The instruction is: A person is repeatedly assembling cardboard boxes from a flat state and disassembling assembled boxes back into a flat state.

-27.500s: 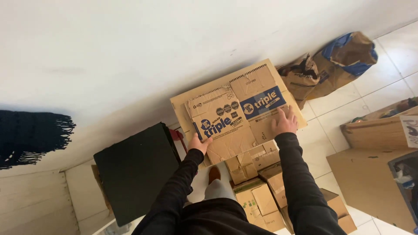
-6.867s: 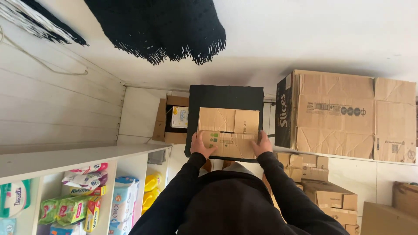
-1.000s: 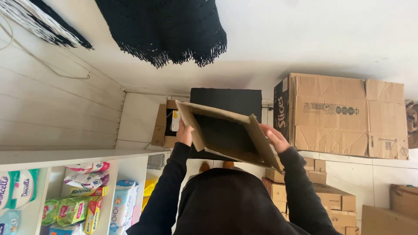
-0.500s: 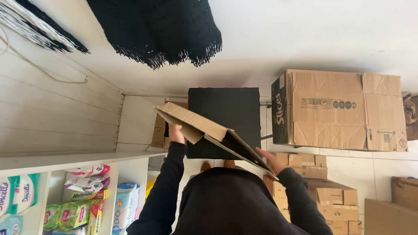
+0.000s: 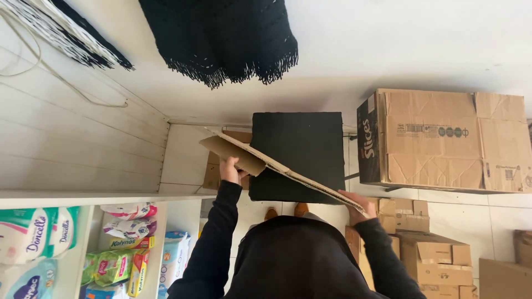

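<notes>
Head view, looking down over the person's dark-sleeved arms and torso. A flattened cardboard box [image 5: 282,169] is held edge-on near the centre of the frame, running as a thin slanted sheet from about 10 o'clock down to 4 o'clock, with one loose flap folded under at its upper-left end. The left hand [image 5: 230,169] grips that upper-left end, fingers curled closed around the flap from below. The right hand [image 5: 354,206] supports the lower-right end; its fingers lie along the underside and edge of the sheet, pressed closed against it. Directly behind the sheet stands a black box-shaped object [image 5: 299,152], partly crossed by the cardboard. At 3 o'clock a large brown carton [image 5: 449,141] rests beside the black object, close to it. At 5 o'clock a stack of smaller cartons [image 5: 426,254] sits on the pale tiled floor [image 5: 493,213]. At 8 o'clock white shelves [image 5: 83,199] hold packaged goods [image 5: 119,260] in soft wrappers. At 12 o'clock a black fringed textile [image 5: 227,33] hangs against the white wall; a striped one [image 5: 61,33] shows at 10 o'clock.
</notes>
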